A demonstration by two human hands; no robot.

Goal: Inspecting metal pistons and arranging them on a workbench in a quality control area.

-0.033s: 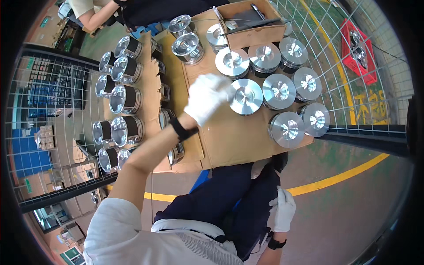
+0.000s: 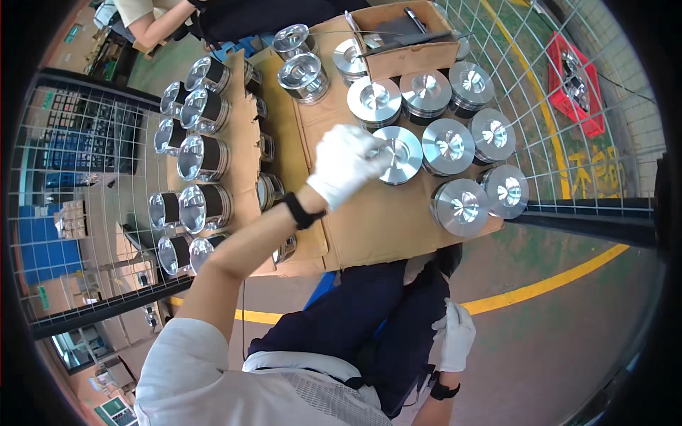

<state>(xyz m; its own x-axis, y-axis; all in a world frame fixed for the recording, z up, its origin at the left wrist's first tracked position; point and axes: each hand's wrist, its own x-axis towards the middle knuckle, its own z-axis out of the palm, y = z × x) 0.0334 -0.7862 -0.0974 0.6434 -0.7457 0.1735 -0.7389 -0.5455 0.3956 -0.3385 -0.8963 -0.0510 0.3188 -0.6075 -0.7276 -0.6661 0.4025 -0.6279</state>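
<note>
My left hand (image 2: 347, 165), in a white glove, reaches over the cardboard with its fingers curled together. Its fingertips overlap the left edge of a shiny metal piston (image 2: 401, 157); whether they touch it, or pinch something small, I cannot make out. That piston stands crown up among several others, such as this one (image 2: 449, 147). My right hand (image 2: 456, 336), also gloved in white, is low beside my right thigh, fingers loosely bent and partly apart, with nothing visible in it.
Pistons with dark skirts (image 2: 201, 158) lie on their sides in rows at the left. A cardboard box (image 2: 415, 62) with dark items stands at the back. Wire mesh (image 2: 540, 92) flanks the cardboard surface (image 2: 376, 231). A red crate (image 2: 595, 117) sits beyond it; another person's arm (image 2: 160, 28) shows at top left.
My left hand has shifted slightly right and a little down, so its fingertips now overlap more of the near piston. My right hand stays by my thigh.
</note>
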